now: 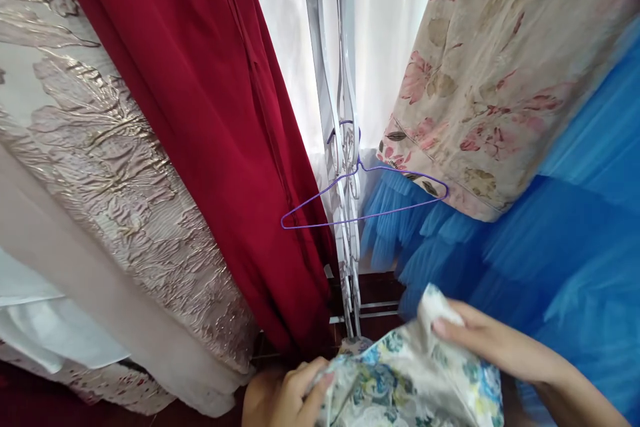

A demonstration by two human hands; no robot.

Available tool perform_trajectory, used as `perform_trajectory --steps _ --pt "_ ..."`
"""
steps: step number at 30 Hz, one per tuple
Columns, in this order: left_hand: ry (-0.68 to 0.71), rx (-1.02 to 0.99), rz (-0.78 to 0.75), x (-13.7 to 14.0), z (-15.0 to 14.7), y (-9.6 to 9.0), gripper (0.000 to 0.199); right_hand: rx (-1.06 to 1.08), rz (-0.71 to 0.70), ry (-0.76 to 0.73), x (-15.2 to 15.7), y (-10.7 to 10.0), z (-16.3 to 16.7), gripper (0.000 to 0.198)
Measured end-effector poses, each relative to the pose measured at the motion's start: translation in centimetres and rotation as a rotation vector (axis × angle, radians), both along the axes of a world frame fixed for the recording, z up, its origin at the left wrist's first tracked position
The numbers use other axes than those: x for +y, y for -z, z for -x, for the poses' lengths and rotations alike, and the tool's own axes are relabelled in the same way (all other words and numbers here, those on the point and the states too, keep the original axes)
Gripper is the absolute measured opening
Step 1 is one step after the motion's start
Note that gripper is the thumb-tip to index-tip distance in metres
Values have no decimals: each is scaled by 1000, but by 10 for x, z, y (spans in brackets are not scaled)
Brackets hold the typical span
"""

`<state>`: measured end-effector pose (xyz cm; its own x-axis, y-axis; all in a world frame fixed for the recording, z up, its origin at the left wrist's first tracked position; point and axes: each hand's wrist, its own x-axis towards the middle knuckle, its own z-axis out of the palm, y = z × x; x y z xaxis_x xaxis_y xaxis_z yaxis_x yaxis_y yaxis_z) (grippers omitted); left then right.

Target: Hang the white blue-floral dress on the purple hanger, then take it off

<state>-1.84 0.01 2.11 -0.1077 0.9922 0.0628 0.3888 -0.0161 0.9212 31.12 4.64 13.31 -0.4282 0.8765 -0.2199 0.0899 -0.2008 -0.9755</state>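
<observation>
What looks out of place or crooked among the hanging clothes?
The purple hanger hangs empty on the white metal grille and sits tilted, its left end lower than its right end. Below it, the left hand and right hand hold a crumpled floral cloth.

Bright white curtain (390,27) behind a white metal rack (345,213)

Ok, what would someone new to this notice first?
Probably the red curtain hanging left of centre, and the blue tulle filling the right. Between them an empty purple hanger hangs on a white rack, and at the bottom both hands grip a floral cloth.
</observation>
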Motion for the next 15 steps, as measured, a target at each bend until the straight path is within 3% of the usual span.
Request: perform_trajectory --steps 3,5,8,11,15 --pt "-13 -47 29 10 17 -9 39 -72 114 -411 -9 11 -1 53" --pt "35 -69 51 10 26 -15 43 -60 161 -485 -5 17 -1 58" --pt "180 7 89 5 32 -26 40 53 -42 -214 22 12 3 30" --pt "187 197 70 1 33 -39 51 95 -333 110 63 -6 16 16" --pt "201 330 62 -2 38 -48 52 -17 -574 180 117 -21 49 47"
